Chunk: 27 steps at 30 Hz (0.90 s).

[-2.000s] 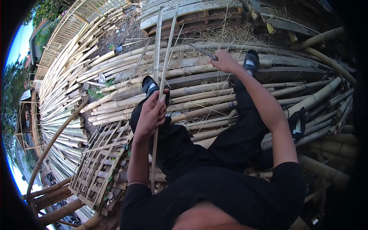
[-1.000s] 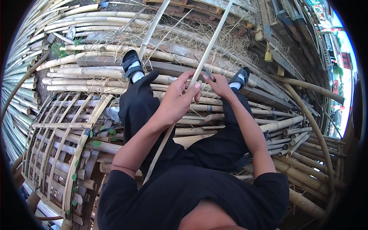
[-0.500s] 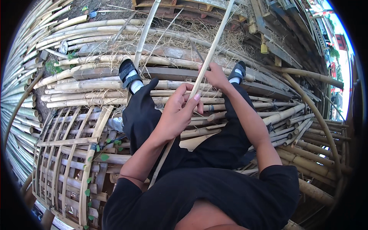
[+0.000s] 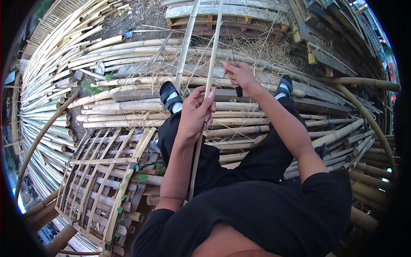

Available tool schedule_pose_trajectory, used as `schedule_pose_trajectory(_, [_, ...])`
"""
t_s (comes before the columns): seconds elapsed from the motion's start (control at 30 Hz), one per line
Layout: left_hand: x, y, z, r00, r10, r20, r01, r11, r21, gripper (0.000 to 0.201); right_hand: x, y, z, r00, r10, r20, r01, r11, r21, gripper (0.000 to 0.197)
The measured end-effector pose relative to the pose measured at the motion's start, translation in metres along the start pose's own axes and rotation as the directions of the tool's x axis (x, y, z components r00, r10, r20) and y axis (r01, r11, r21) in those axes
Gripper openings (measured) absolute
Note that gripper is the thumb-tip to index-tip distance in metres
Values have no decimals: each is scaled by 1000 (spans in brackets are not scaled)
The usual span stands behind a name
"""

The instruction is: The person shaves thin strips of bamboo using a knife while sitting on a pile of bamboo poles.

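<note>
Left hand (image 4: 196,109): thumb and fingers closed on a bamboo strip (image 4: 213,51), long, pale, flat and narrow. Strip runs from the far edge of view, between the feet, through the grip and down toward the lap. Right hand (image 4: 242,79): fingers wrapped round 1 knife (image 4: 239,91), dark handle showing below the fist, thin dark blade pointing away, just right of the strip, apart from it.

Counts: strip in hand, 1. Second strip (image 4: 185,47), wider, smooth, pale, 1, lying close by on the left, near end at the left foot. Dark strapped sandals, 2: left sandal (image 4: 171,97), right sandal (image 4: 284,87). Slatted wooden pallet (image 4: 257,13), grey, weathered, 1, at the far side. Lattice panel (image 4: 98,184) of crossed flat slats, 1, left of the legs, green leaves (image 4: 143,177) along its edge. Poles too many to count.

Ground: round, jointed bamboo poles (image 4: 141,106) laid crosswise beneath the feet; dry, tangled straw (image 4: 261,51) beyond; bare brown soil (image 4: 143,17) at upper left. Outdoor yard, daylight.
</note>
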<state>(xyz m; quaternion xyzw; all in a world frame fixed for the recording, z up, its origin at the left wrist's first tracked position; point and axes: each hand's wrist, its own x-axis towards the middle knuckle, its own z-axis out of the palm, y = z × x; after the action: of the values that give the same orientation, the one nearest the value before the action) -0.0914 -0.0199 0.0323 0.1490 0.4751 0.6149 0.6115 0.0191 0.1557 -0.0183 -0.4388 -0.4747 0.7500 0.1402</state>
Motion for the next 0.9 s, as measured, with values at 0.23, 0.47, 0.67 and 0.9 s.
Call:
schedule_pose_trajectory(0.23, [18, 3, 0, 998, 62, 26, -62, 998, 1, 28, 2, -16, -3, 998, -59, -22, 61, 992, 108, 26])
schedule_pose_trajectory(0.47, [44, -3, 16, 992, 97, 85, -102, 993, 51, 27, -12, -15, -14, 933, -344, -108, 290, 894, -342, 42])
schedule_pose_trajectory(0.67, [61, -9, 34, 984, 96, 148, -115, 986, 124, 28, -34, -29, -44, 853, -518, -66, 330, 634, -700, 42])
schedule_pose_trajectory(0.9, [63, -7, 34, 986, 54, 156, -90, 969, 232, 27, -48, -37, -53, 868, -496, 3, 279, 483, -830, 39])
